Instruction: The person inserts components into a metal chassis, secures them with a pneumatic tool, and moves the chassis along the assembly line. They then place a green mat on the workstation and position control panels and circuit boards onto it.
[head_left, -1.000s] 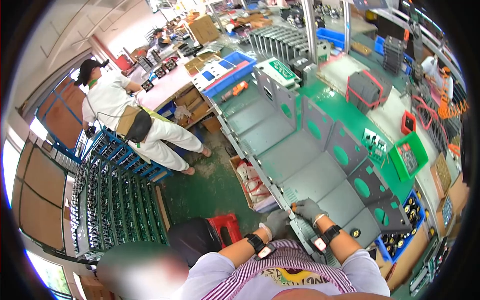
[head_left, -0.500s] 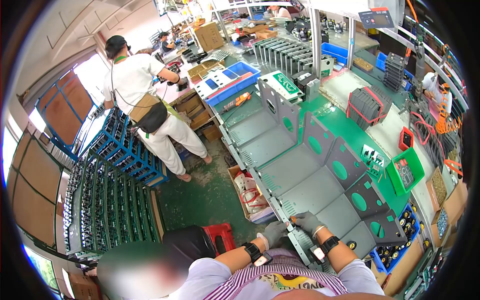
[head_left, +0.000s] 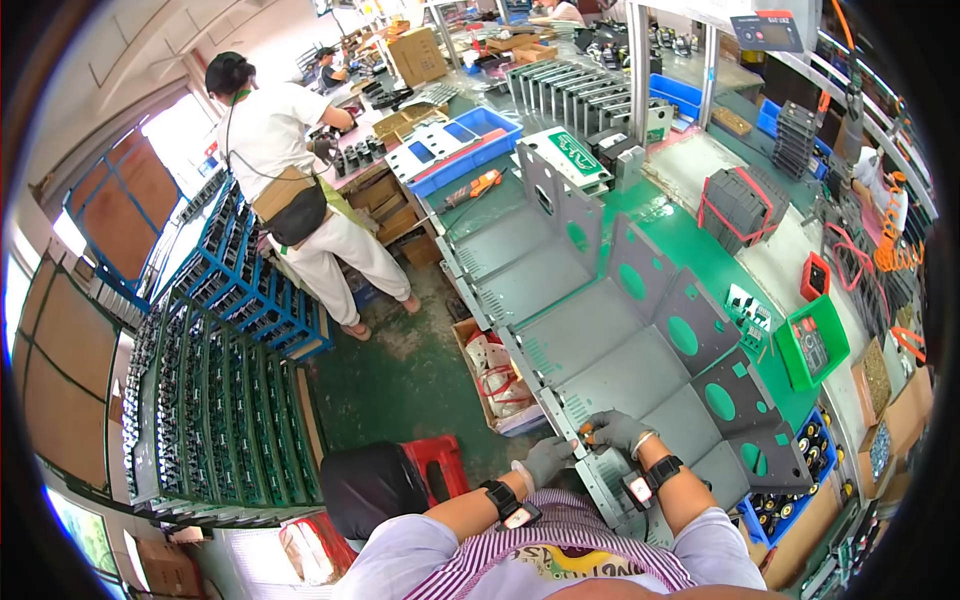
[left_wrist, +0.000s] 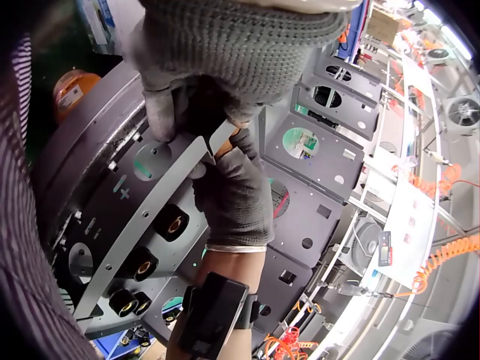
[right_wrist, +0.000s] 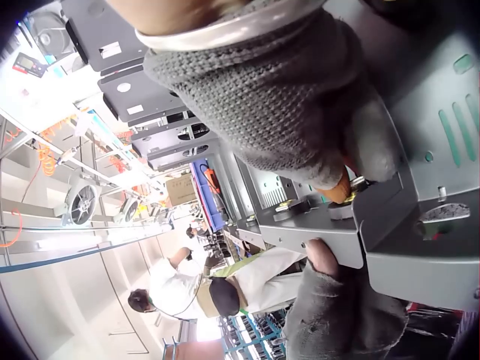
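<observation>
A row of grey sheet-metal cases (head_left: 600,325) stands on the bench, with round and square cut-outs in their upright panels. Over the nearest case, my gloved right hand (head_left: 617,430) pinches a small round black part with a brass centre (right_wrist: 351,208) against the inner side of the flange. Bare fingertips poke out of the glove. My gloved left hand (head_left: 548,460) is on the outer side, one bare fingertip touching the flange (right_wrist: 337,244) below the part; its other fingers are mostly hidden, so I cannot tell its grip. Similar black-and-brass parts (left_wrist: 142,262) sit inside the case.
A blue bin (head_left: 770,515) of black-and-brass parts and a green bin (head_left: 812,342) are at the right. An orange-handled tool (head_left: 482,183) lies at the far end. Behind on the left, a person in white (head_left: 275,150) works by racks (head_left: 215,400). A red stool (head_left: 440,465) stands near me.
Both hands stay at the same flange with slight shifts. The person in white has moved right and reaches over the far bench. The blurred shape at the lower left is gone.
</observation>
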